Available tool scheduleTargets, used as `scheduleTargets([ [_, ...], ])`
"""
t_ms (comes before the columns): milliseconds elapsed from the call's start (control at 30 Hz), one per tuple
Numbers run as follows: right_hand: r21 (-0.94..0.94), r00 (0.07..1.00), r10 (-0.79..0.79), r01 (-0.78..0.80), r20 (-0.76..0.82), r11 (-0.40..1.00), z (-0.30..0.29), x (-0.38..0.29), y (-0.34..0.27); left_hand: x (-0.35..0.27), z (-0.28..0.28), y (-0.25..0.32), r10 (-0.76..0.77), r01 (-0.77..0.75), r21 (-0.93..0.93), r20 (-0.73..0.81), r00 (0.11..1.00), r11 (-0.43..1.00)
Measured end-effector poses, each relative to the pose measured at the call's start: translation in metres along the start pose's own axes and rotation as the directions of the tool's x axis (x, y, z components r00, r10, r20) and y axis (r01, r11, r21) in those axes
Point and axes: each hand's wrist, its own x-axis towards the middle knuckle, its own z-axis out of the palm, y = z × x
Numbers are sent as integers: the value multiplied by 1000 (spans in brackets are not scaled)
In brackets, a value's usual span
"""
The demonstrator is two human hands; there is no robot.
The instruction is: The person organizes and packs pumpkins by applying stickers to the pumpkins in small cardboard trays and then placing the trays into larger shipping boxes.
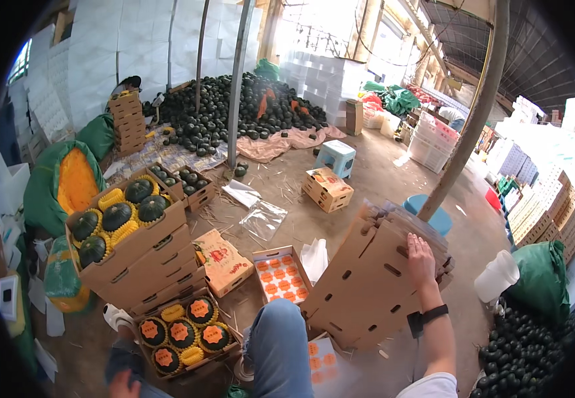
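Note:
My right hand (421,261) lies flat against a leaning stack of flattened cardboard boxes (367,278), fingers extended on its upper right part. At the bottom edge, my left hand (123,385) is blurred and partly cut off beside my leg; its grip is not visible. Between my legs stands an open cardboard box (203,365) with several dark green squashes (180,332) in yellow foam nets, bearing orange stickers. A shallow box (255,254) holding sheets of orange stickers (281,277) sits ahead of my knee. Another sticker sheet (323,355) lies below the cardboard stack.
Stacked boxes (138,263) with netted squashes on top stand at left. A printed carton (223,261) lies beside them. Farther off are a squash heap (218,109), a blue stool (336,156) and a metal post (240,84). A white bucket (496,276) is at right.

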Motion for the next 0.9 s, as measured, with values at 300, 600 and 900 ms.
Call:
scheduleTargets([
  [300, 325, 996, 88, -94, 33, 941, -52, -13, -23, 10, 38, -28, 147, -182, 412, 115, 982, 893],
  [600, 790, 934, 323, -310, 150, 529, -198, -14, 12, 63, 3, -45, -97, 117, 347, -75, 992, 931],
  [900, 619, 873, 229, -101, 431, -779, -202, -67, -123, 23, 55, 207, 858, -879, 3, -217, 465, 477],
])
